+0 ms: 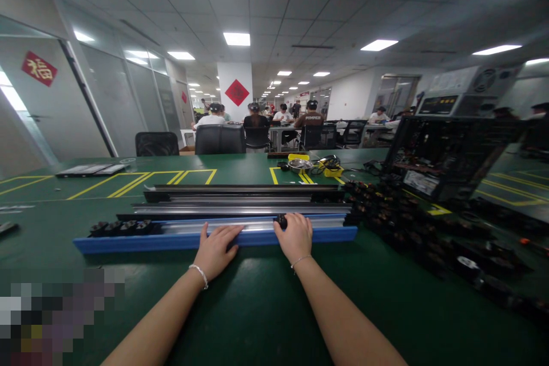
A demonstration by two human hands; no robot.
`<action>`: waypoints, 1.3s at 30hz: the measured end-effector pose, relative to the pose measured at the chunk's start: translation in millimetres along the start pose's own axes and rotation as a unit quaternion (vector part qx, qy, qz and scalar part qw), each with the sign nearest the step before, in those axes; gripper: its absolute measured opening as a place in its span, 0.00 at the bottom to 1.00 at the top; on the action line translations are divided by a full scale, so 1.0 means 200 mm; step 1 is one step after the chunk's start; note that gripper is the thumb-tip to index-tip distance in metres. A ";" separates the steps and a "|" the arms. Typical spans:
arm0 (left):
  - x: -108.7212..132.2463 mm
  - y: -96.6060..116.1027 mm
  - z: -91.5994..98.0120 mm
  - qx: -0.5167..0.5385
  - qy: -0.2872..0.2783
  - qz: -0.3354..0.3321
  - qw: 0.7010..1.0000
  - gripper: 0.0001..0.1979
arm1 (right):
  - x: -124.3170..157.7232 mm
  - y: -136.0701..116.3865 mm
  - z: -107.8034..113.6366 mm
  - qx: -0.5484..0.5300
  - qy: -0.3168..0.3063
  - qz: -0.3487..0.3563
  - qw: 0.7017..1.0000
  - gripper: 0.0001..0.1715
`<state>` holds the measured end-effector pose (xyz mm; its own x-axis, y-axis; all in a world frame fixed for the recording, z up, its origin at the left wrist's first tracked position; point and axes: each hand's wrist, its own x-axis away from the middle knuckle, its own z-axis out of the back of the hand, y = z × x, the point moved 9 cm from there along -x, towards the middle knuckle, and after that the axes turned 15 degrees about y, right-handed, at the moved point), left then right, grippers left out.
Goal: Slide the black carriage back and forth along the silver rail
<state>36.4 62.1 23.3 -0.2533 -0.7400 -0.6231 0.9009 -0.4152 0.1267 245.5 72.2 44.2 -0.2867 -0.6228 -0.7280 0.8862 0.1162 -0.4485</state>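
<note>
A long blue rail point(128, 244) with a silvery channel lies across the green table. Several black parts point(122, 228) sit in a row at its left end. My left hand point(217, 249) rests on the rail's middle, its fingers spread and nothing in them. Farther right, my right hand point(295, 235) has its fingers closed round a small black part point(281, 221) at the channel; the fingers partly hide it. Behind the blue rail lie more black and silver rails point(240, 207), parallel to it.
A heap of black parts point(412, 223) spreads over the right side, before an open computer case point(446, 154). A metal bowl point(300, 165) and yellow items point(330, 168) stand farther back. At the back left lies a flat panel point(92, 170). People sit beyond the table.
</note>
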 end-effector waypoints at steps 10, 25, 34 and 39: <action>0.00 0.00 0.00 -0.008 -0.004 0.000 1.000 0.24 | 0.00 0.01 0.01 -0.004 -0.002 -0.004 1.000 0.17; 0.00 0.00 -0.01 -0.012 0.005 -0.010 1.000 0.24 | -0.02 0.05 0.04 0.005 0.017 -0.010 1.000 0.13; 0.00 0.00 0.00 -0.010 0.009 -0.010 1.000 0.23 | -0.04 0.15 0.05 0.024 0.013 -0.024 0.999 0.16; 0.00 0.00 0.00 -0.011 0.008 -0.009 1.000 0.24 | -0.05 0.22 0.06 0.039 0.019 -0.032 0.999 0.16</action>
<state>35.7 61.8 22.6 -0.2641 -0.7244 -0.6367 0.9040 -0.4161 0.0984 292.5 74.0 38.7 -0.3557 -0.5976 -0.7186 0.8909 0.0155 -0.4538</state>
